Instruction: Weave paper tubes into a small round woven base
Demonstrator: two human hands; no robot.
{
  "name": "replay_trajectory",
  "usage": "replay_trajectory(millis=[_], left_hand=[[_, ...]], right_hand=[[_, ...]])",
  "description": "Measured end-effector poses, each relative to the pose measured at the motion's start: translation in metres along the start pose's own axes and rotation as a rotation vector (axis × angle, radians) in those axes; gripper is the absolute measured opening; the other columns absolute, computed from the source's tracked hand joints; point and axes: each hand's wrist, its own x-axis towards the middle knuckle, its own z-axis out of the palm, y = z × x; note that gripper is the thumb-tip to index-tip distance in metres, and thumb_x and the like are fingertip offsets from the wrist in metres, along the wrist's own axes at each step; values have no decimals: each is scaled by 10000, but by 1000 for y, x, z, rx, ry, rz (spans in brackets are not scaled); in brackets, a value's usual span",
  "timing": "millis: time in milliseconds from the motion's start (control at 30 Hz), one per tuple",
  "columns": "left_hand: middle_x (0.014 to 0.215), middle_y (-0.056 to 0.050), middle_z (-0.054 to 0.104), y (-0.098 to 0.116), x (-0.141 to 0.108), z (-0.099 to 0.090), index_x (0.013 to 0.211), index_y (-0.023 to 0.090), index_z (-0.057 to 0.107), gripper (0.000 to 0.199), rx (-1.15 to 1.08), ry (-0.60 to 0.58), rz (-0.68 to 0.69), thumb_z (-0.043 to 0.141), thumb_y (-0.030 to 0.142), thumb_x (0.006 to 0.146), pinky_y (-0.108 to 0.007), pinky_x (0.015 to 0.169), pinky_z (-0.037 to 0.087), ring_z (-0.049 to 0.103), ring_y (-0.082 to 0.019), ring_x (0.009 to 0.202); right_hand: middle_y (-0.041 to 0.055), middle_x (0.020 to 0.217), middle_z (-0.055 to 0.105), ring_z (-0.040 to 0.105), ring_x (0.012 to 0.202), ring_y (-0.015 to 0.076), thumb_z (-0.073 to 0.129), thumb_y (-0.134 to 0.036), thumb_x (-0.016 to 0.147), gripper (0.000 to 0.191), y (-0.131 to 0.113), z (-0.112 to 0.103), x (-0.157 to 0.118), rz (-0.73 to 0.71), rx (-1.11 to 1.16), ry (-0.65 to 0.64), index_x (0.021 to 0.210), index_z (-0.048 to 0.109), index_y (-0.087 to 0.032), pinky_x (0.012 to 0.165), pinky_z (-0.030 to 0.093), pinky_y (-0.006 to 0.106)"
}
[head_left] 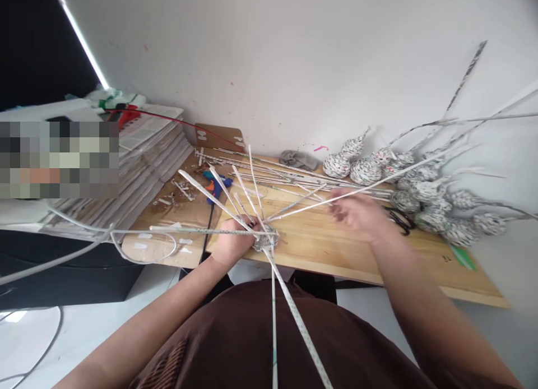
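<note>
Closed firmly at the finger ends, my left hand [239, 235] is clamped on the near-left edge of a small woven piece [265, 241], which sits just right of those fingers and, as far as the head view lets me judge, close above the wooden board [328, 251]. Pale paper sticks [204, 190] fan out beyond my grip, leaning away from me and to its left. One sideways strip [202, 230] passes over the grip to the left, and two hanging strips [295, 310] run from the weave back towards my lap.

What matters most is the long paper strip [302, 208]: it leaves the weave just right of my grip, its long axis rising away from me and to the right. My left hand is nearer its root; my right hand [355, 209] is nearer its outer length, with the fingertips right at the strip. Motion blur covers those fingers, so I cannot tell whether they pinch the strip or are apart from it.

My right forearm comes in from the lower right, the fingers loosely curled and pointing left, towards the grip. My left forearm slants in from the lower left. Far right of my grip stand woven paper bulbs [365, 170]; beyond it and to the left lies a blue glue gun [218, 190].
</note>
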Motion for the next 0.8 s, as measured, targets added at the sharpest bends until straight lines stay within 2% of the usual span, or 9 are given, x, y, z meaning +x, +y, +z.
replay_trajectory(millis=[67, 133, 200, 267, 367, 433, 600, 667, 800], left_hand=[[895, -68, 788, -1, -1, 0, 852, 240, 778, 193, 15, 2, 28, 603, 321, 850, -289, 814, 527, 732, -255, 885], [881, -71, 785, -2, -1, 0, 841, 237, 780, 206, 21, 12, 56, 596, 330, 857, -287, 798, 525, 732, -253, 872], [886, -76, 783, -1, -1, -1, 821, 232, 779, 208, 4, 18, 71, 597, 326, 858, -286, 785, 524, 731, -249, 864], [898, -85, 779, 0, -2, -1, 808, 224, 776, 211, -36, 18, 86, 593, 314, 861, -286, 790, 523, 727, -244, 870], [924, -107, 775, -1, -2, -1, 828, 200, 772, 199, -59, 13, 113, 591, 277, 859, -299, 830, 520, 719, -248, 904], [951, -105, 775, -2, -3, 1, 859, 196, 768, 184, -57, 18, 105, 596, 261, 854, -301, 842, 519, 717, -246, 916], [995, -63, 775, -3, -3, 4, 939, 220, 749, 188, -24, -2, 53, 582, 285, 879, -277, 837, 521, 723, -219, 918], [985, -69, 770, -1, -1, 3, 957, 216, 738, 195, 34, -21, 45, 574, 298, 890, -285, 844, 521, 719, -225, 931], [965, -107, 747, 1, 1, 3, 900, 173, 718, 170, 134, -83, 74, 562, 240, 887, -323, 862, 525, 702, -250, 957]], right_hand=[[85, 882, 744, 704, 741, 196, 737, -280, 741, 207, 25, 37, -9, 118, -57, -254, 924, 728, -186, 588, 572, 298], [70, 962, 748, 687, 740, 177, 733, -286, 758, 243, 42, 74, -18, 81, -126, -400, 987, 733, -204, 593, 562, 290], [52, 894, 751, 667, 687, 165, 653, -311, 840, 195, 49, 102, -24, -8, -241, -410, 987, 735, -211, 589, 531, 287], [38, 794, 740, 645, 640, 165, 599, -329, 887, 177, 49, 117, -26, -161, -429, -263, 887, 734, -215, 600, 498, 296], [45, 825, 743, 648, 684, 184, 568, -328, 919, 188, 42, 122, -26, -375, -700, -111, 963, 724, -230, 669, 476, 320], [70, 894, 737, 649, 757, 207, 566, -301, 925, 194, 37, 121, -25, -457, -876, -99, 1015, 719, -222, 712, 466, 335], [101, 938, 690, 567, 988, 288, 601, -287, 911, 176, 29, 124, -23, -619, -1182, -126, 826, 725, -196, 843, 408, 392], [91, 942, 693, 562, 1001, 288, 594, -267, 912, 158, 27, 125, -21, -590, -1216, -147, 831, 707, -192, 847, 386, 394], [63, 895, 685, 606, 808, 199, 508, -238, 949, 176, 25, 125, -16, -439, -1206, -282, 909, 673, -192, 736, 378, 311]])
